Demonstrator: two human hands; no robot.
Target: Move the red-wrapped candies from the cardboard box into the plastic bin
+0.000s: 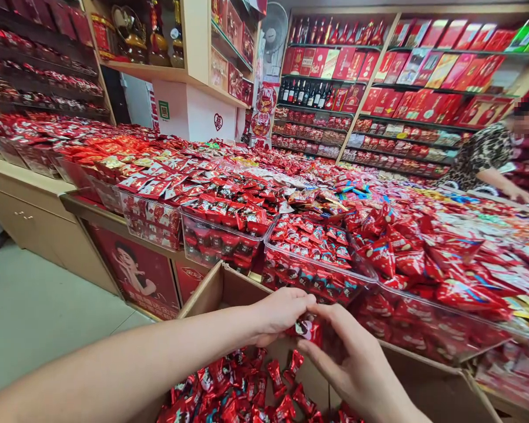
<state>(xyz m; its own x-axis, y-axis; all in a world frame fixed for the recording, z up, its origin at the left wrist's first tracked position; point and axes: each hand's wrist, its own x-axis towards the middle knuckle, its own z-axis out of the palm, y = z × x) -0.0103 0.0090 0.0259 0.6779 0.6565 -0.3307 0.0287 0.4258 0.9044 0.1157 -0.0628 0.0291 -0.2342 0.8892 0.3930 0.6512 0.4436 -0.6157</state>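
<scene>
My left hand (278, 314) and my right hand (350, 358) meet above an open cardboard box (211, 291). Together they pinch a small red wrapped candy (307, 329) between the fingertips. Both hands are closed on it. Below them the box holds several loose red wrapped candies (242, 388). Just beyond my hands stands a clear plastic bin (317, 276) full of red candy packets.
A long display counter (30, 176) carries rows of clear bins heaped with red sweets. Shelves of red gift boxes and bottles (379, 70) line the back wall. Another person in a patterned top (485, 153) leans over the counter at the far right. Bare floor (35, 311) lies to the left.
</scene>
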